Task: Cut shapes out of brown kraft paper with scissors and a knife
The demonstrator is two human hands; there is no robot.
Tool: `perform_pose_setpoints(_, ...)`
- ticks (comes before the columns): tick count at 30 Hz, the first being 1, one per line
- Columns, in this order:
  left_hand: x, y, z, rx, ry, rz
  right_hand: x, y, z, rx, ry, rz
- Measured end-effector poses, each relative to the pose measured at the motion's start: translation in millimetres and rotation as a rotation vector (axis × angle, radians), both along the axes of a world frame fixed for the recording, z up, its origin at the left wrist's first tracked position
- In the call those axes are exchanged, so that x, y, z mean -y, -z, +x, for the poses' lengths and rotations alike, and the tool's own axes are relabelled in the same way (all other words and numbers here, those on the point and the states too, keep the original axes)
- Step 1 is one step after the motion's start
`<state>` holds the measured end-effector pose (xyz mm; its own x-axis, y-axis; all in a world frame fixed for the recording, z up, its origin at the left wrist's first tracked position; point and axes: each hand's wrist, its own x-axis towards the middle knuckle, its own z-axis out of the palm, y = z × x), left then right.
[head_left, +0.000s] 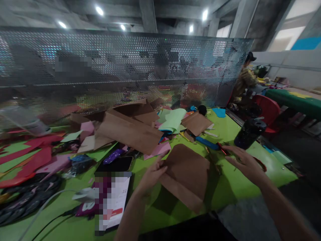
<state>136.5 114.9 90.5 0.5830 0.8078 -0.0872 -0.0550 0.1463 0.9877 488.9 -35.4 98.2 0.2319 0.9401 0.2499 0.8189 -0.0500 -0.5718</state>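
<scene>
My left hand (153, 172) pinches the left edge of a folded sheet of brown paper (188, 167), tilted just over the green table. To the right, my right hand (242, 162) is stretched out with its fingers extended. Its fingertips are at the red end of a blue-handled tool (208, 143), whose kind I cannot make out. Whether they touch it is unclear. A red-orange loop (260, 164) shows partly behind this hand. A thin yellowish stick (213, 159) lies between the paper and the right hand.
Large brown paper pieces (131, 132), light green sheets (173, 119) and red scraps (37, 155) cover the green table (271, 160). A phone (117, 165) and calendar (120, 197) lie left. A dark cup (249, 134) stands right. Behind is a perforated metal screen (120, 67); a person (244, 78) sits beyond.
</scene>
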Motion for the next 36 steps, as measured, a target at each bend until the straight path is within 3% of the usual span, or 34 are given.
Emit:
perform_pose_setpoints(3, 1, -8.5, 2, -0.041, 0.139, -0.005, -24, -0.1, -37, -0.349, -0.200, -0.111)
perform_pose_setpoints(6, -3, -10.6, 0, -0.103, 0.187, 0.083, -39, 16.2, -64, -0.522, -0.271, -0.214)
perform_pose_setpoints(12, -14, 2.3, -8, -0.287, -0.060, 0.289, -44, 38.7, -84, -0.486, -0.169, -0.149)
perform_pose_setpoints(16, 10, 3.3, 5, -0.616, -0.261, 0.700, -40, 38.4, -90, -0.313, -0.063, -0.181)
perform_pose_setpoints(18, 30, 6.2, 18, -0.735, -0.193, 0.903, -38, 39.5, -95, -0.225, -0.048, -0.203)
perform_pose_setpoints(21, 55, 21.1, 35, -0.794, 0.053, 1.064, -37, 43.8, -100, -0.170, -0.073, -0.226)
perform_pose_setpoints(25, 63, 48.1, 43, -0.856, 0.214, 1.143, -41, 43.5, -85, -0.098, -0.094, -0.177)
perform_pose_setpoints(28, 58, 55.7, 41, -0.868, 0.244, 1.154, -55, 32.4, -55, 0.082, -0.027, -0.045)
perform_pose_setpoints(32, 52, 46.7, 34, -0.869, 0.303, 1.097, -82, 18.1, -21, 0.421, 0.054, -0.141)
perform_pose_setpoints(36, 49, 32.5, 30, -0.861, 0.346, 1.029, -101, 16.2, -16, 0.445, 0.017, -0.259)
